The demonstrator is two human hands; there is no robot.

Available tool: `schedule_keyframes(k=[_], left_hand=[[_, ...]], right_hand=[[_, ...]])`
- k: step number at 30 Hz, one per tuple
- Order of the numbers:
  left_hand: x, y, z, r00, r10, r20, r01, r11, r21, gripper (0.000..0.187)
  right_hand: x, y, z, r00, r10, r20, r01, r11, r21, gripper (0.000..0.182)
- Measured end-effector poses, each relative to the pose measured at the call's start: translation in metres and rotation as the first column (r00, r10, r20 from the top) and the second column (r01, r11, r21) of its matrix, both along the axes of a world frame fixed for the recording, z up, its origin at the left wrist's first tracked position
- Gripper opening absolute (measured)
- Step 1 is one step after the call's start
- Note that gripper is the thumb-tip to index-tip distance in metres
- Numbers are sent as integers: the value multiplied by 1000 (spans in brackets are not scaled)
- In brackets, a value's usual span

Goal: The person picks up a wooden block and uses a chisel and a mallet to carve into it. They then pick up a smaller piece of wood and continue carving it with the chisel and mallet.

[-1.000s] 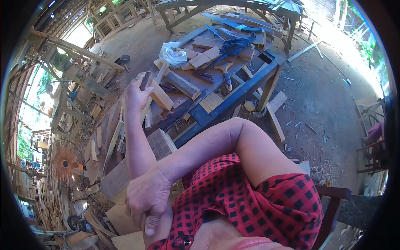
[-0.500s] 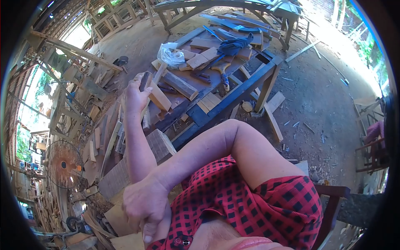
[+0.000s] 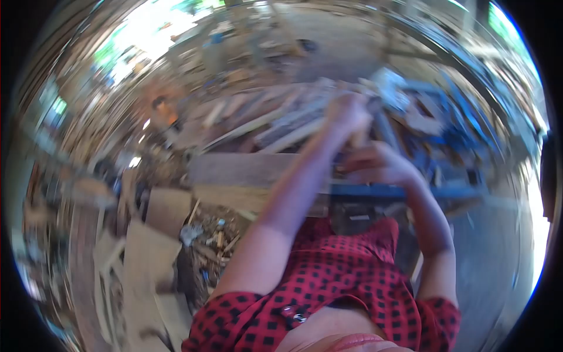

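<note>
My left hand (image 3: 347, 112) reaches forward over the workbench, its fingers closed around a small wooden block (image 3: 359, 138). The block is blurred, and the hand covers part of it. Just below and to the right is my right hand (image 3: 381, 165), its fingers pointing left towards the block. Motion smears those fingers, so whether they touch the block cannot be made out. Beyond both hands, a crumpled clear plastic bag (image 3: 390, 88) lies among wood pieces.
The bench's blue-grey edge (image 3: 410, 191) runs below my hands. Long wood strips (image 3: 293, 126) lie to the left, near a wide plank (image 3: 240, 169). Scraps and shavings (image 3: 220, 240) cover the ground at lower left, beside flat boards (image 3: 149, 258).
The view has swung left. My right hand has left my left upper arm and moved forward beside my left hand, which still holds the block.
</note>
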State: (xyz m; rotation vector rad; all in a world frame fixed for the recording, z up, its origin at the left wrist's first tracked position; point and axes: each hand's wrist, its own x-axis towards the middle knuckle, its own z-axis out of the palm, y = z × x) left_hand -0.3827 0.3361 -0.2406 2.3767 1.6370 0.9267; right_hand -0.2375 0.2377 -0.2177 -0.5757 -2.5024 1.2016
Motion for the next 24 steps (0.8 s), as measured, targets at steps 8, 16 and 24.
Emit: schedule_keyframes(k=[8,16,24], left_hand=[[11,-11,4,976,121,-182,-100,988,119,15],[12,-15,0,934,169,-314,-151,985,79,19],[-25,-30,7,990,69,125,-97,969,228,34]], right_hand=[[29,99,-145,749,-623,-225,626,777,-66,46],[-13,145,-208,609,-723,-326,706,682,-194,63],[-5,124,-178,583,-744,-327,629,668,-397,44]])
